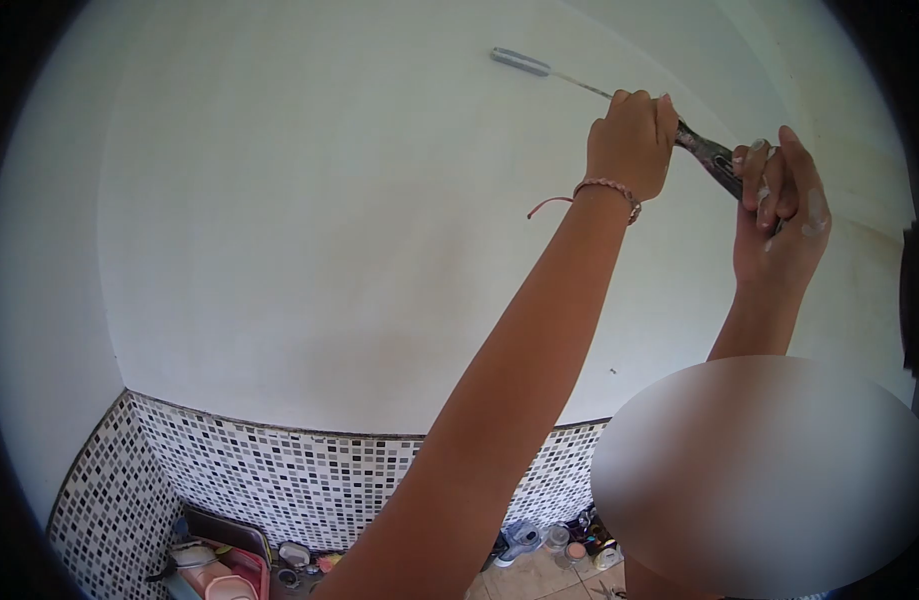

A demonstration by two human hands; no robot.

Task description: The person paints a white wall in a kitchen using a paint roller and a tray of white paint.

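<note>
A paint roller [520, 62] with a thin metal rod touches the pale wall [279, 220] near the top of the view. My left hand [632, 143], with a braided pink bracelet on its wrist, is wrapped round the roller's shaft close to the rod. Further down to the right, my right hand [782, 190] holds the lower part of the dark, paint-stained handle [714, 160]. White paint smears mark the fingers and palm of that hand. Both arms are raised.
Black, grey and white mosaic tiles [279, 475] cover the lower wall. A pink tub [249, 570] with items stands at the bottom left. Jars [556, 538] and a blue-tinted bottle [521, 540] stand at the bottom centre. A blurred oval hides the lower right.
</note>
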